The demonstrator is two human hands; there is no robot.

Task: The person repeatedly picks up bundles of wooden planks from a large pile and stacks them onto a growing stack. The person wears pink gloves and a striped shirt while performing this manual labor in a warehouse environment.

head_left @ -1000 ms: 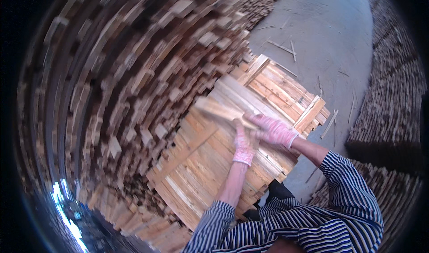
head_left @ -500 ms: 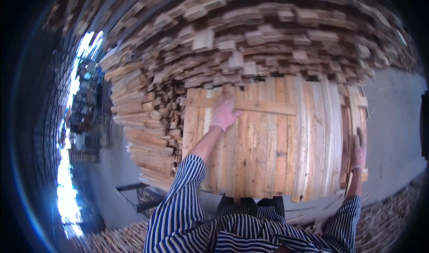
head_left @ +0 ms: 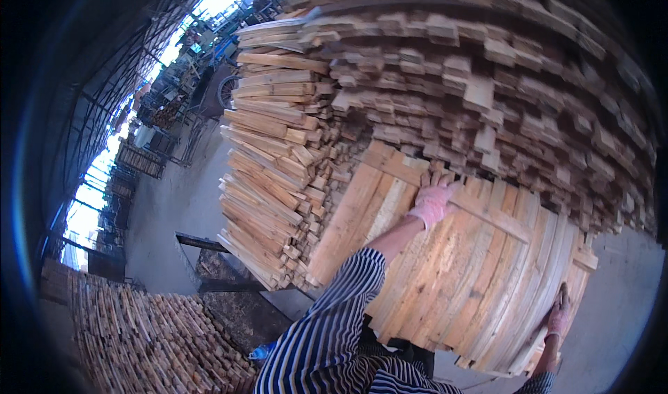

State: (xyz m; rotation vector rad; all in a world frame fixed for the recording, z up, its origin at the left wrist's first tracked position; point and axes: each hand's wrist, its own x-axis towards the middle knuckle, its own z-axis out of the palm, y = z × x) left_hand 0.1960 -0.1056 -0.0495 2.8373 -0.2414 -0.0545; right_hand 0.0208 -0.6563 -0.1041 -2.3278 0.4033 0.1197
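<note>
A layer of pale wooden slats [head_left: 459, 276] lies side by side in front of me, with a narrow wooden strip [head_left: 490, 218] laid across its far part. My left hand [head_left: 433, 202], in a pinkish glove, rests over this strip with its fingers spread and the thumb apart. At the right side of the layer my right hand [head_left: 558, 315], gloved the same way, lies along the outermost slats with its fingers stretched out. What supports the slats is mostly hidden beneath them.
A tall stack of wooden pieces [head_left: 480, 91] rises just beyond the slats. To the left stands a pile of sticks [head_left: 268, 164]. More sticks [head_left: 149, 338] lie at the lower left, near a dark metal frame [head_left: 202, 241] and a blue bottle [head_left: 261, 352]. Grey floor [head_left: 619, 303] shows at the right.
The view has swung left and tilted, so the slats appear lower and further right. My left hand still rests on the cross strip and my right hand at the right edge.
</note>
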